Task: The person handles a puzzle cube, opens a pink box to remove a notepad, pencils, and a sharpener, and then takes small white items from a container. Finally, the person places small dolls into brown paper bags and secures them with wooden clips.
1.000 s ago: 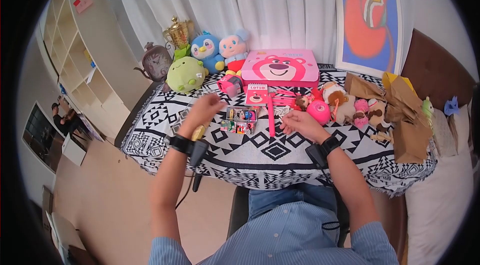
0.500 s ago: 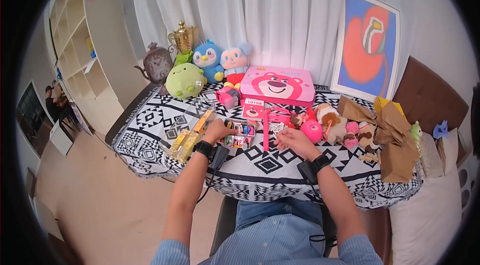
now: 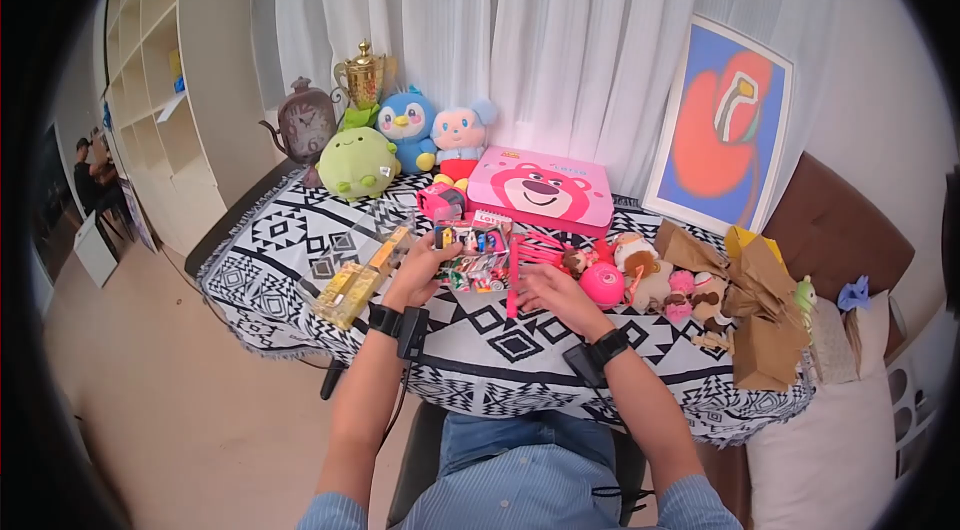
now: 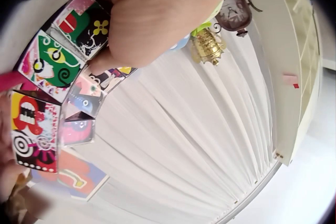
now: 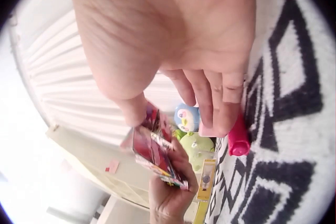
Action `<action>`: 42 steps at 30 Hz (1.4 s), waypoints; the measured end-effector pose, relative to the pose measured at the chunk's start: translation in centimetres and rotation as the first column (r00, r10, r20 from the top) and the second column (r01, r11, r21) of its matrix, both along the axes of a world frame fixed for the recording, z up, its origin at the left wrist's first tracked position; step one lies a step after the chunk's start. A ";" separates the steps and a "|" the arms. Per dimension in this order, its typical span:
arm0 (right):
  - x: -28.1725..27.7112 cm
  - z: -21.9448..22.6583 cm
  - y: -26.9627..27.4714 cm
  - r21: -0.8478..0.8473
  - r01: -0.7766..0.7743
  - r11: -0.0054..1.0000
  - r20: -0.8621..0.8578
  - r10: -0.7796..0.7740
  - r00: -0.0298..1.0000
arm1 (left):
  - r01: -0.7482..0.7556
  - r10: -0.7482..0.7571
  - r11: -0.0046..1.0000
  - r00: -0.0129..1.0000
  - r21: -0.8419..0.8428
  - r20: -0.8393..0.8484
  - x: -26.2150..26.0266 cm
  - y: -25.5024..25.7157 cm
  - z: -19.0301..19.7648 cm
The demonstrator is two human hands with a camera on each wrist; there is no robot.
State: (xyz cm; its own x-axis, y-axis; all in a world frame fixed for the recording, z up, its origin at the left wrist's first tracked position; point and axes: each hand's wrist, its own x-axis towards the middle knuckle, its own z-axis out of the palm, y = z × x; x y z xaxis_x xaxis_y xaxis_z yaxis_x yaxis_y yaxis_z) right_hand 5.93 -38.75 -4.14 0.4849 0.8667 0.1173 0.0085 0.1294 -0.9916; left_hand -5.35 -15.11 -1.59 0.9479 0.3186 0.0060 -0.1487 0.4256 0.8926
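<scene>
My left hand (image 3: 418, 275) grips a set of small, brightly printed picture blocks (image 3: 470, 270) by its left end, fingers on top. Close up in the left wrist view, the square block faces (image 4: 51, 58) carry bold patterns and stand at angles to one another in two rows. Just to the right, my right hand (image 3: 560, 298) hovers with loosely bent fingers and nothing in its grasp. Its thumb overlaps the edge of the blocks in the right wrist view. A pink stick (image 3: 513, 275) lies between the hands, its near end pointing at me.
Yellow clear-sided packages (image 3: 350, 290) lie to the left. Behind stand a green plush (image 3: 357, 162), a blue penguin plush (image 3: 407, 130) and a pink bear box (image 3: 540, 192). To the right are a pink ball (image 3: 603, 284), small plush toys and brown paper bags (image 3: 770, 310).
My left hand came from above the table's left side to the picture blocks, took hold of them and raised them. My right hand moved left towards them. The head view has shifted.
</scene>
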 end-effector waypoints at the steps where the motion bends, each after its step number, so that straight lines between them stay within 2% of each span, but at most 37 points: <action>1: -0.6 1.0 0.5 0.005 0.028 1.000 -0.021 -0.028 0.999 | -0.001 0.002 0.999 1.000 -0.033 0.026 0.8 -0.9 -0.4; 2: -0.3 1.2 1.1 -0.005 0.028 1.000 -0.012 -0.028 1.000 | -0.002 0.006 0.998 0.999 -0.063 0.053 1.8 -1.6 -0.8; 4: 0.5 0.7 2.1 0.076 0.134 0.988 -0.118 -0.125 0.985 | 0.050 -0.043 0.996 0.995 -0.074 0.095 3.0 -2.5 -1.8; 5: 0.9 0.4 2.5 0.165 0.164 0.973 -0.184 -0.133 0.974 | 0.028 -0.018 0.993 0.996 -0.117 0.091 3.4 -3.0 -2.5; 7: 0.5 0.0 1.8 0.177 0.184 0.967 -0.221 -0.144 0.965 | 0.005 0.009 0.986 0.996 -0.166 0.086 3.5 -3.4 -3.0; 9: 0.5 -0.6 1.3 0.208 0.203 0.957 -0.279 -0.140 0.950 | 0.096 -0.079 0.989 0.986 -0.117 0.144 3.0 -3.4 -3.4; 10: 0.8 -0.8 0.8 0.190 0.204 0.960 -0.321 -0.136 0.937 | 0.164 -0.139 0.974 0.978 -0.159 0.155 2.7 -3.4 -3.5; 12: 1.2 -1.2 0.2 0.185 0.199 0.962 -0.308 -0.135 0.942 | 0.200 -0.186 0.966 0.978 -0.163 0.097 2.3 -3.6 -3.3; 13: 1.0 -1.0 0.1 0.150 0.231 0.961 -0.307 -0.176 0.935 | 0.230 -0.210 0.955 0.970 -0.188 0.120 2.4 -3.7 -3.1; 14: 1.4 -1.2 0.1 0.160 0.211 0.964 -0.308 -0.154 0.939 | 0.254 -0.230 0.946 0.964 -0.201 0.135 2.5 -3.6 -3.3; 17: 1.2 -1.1 0.0 0.160 0.239 0.958 -0.327 -0.177 0.928 | 0.295 -0.273 0.941 0.951 -0.168 0.143 2.4 -3.5 -3.3; 20: 0.7 -0.5 0.0 0.155 0.274 0.949 -0.336 -0.210 0.918 | 0.385 -0.347 0.891 0.920 -0.243 0.185 2.0 -3.3 -3.0; 21: 0.3 0.0 -0.2 0.132 0.280 0.951 -0.321 -0.226 0.920 | 0.415 -0.376 0.883 0.905 -0.217 0.200 1.9 -3.2 -2.8; 22: 0.5 -0.3 -0.2 0.129 0.282 0.951 -0.326 -0.228 0.918 | 0.408 -0.377 0.884 0.911 -0.230 0.167 1.7 -3.1 -2.6; 24: 0.8 -0.6 -0.1 0.141 0.261 0.955 -0.338 -0.201 0.919 | 0.428 -0.358 0.852 0.897 -0.301 0.260 1.2 -3.5 -2.0; 31: 1.2 -0.8 -0.2 0.102 0.251 0.962 -0.366 -0.199 0.909 | 0.410 -0.351 0.843 0.910 -0.348 0.220 1.4 -3.4 -2.2; 35: 0.5 0.2 -0.3 0.167 0.223 0.960 -0.424 -0.134 0.896 | 0.390 -0.347 0.857 0.920 -0.336 0.183 1.8 -2.9 -2.6; 38: 0.9 -0.1 -0.5 0.147 0.203 0.968 -0.449 -0.117 0.886 | 0.359 -0.329 0.886 0.933 -0.292 0.147 1.9 -2.6 -2.8; 42: 1.4 -1.6 -0.2 0.107 0.242 0.964 -0.348 -0.192 0.918 | 0.386 -0.334 0.870 0.919 -0.306 0.209 1.9 -2.9 -3.0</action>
State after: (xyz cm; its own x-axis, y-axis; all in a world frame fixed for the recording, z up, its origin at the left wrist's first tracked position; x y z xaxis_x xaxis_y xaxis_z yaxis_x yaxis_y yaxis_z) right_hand 7.33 -38.95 -5.69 0.6917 0.7214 0.0335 -0.2733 0.3045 -0.9124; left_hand -3.42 -17.97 -4.61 0.9937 -0.0371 0.1060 -0.0435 0.7433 0.6675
